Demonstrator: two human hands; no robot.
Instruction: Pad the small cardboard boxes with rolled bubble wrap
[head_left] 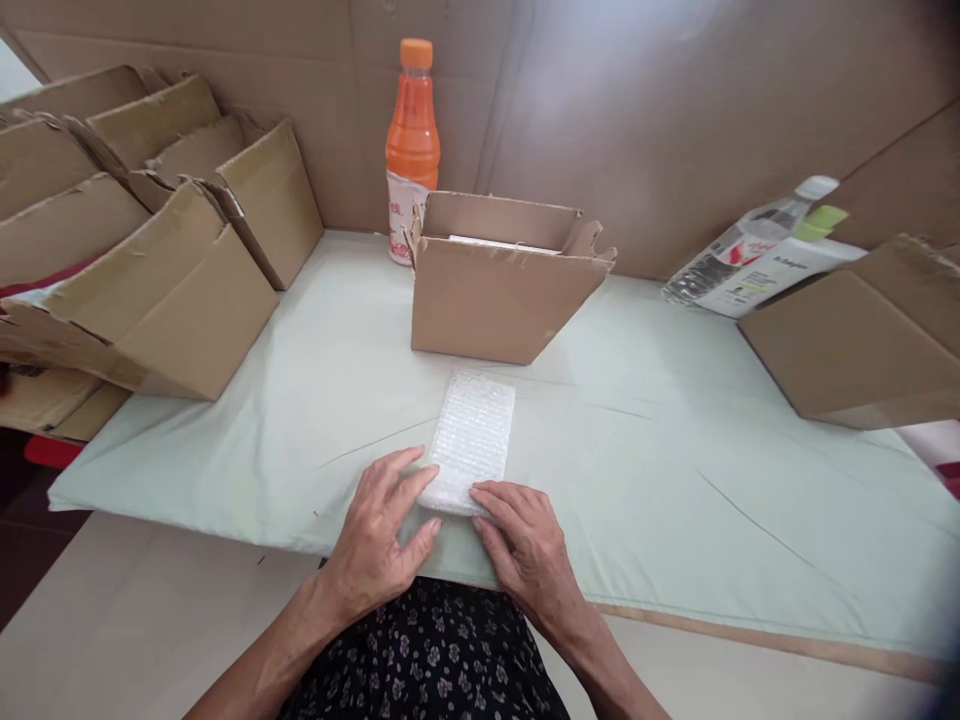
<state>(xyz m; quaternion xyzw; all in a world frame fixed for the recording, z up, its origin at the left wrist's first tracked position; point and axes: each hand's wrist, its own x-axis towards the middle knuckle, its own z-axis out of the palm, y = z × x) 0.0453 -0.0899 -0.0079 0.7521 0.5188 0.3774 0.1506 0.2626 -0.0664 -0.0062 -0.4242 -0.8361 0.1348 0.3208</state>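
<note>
A flat, clear bubble-wrap bag lies on the pale green cloth in front of me. At its near left corner is my left hand, fingers spread, the index fingertip touching the bag's edge. My right hand is at the near right corner. Its fingers rest on top of the bag and the thumb sits just below the near edge, so that this corner lies between them. Just beyond the bag stands an open cardboard box, with the edge of something white showing inside.
Several open cardboard boxes crowd the left side. An orange drink bottle stands behind the middle box. To the right, a clear bottle and a white tube lean beside another cardboard box. Cardboard walls close off the back.
</note>
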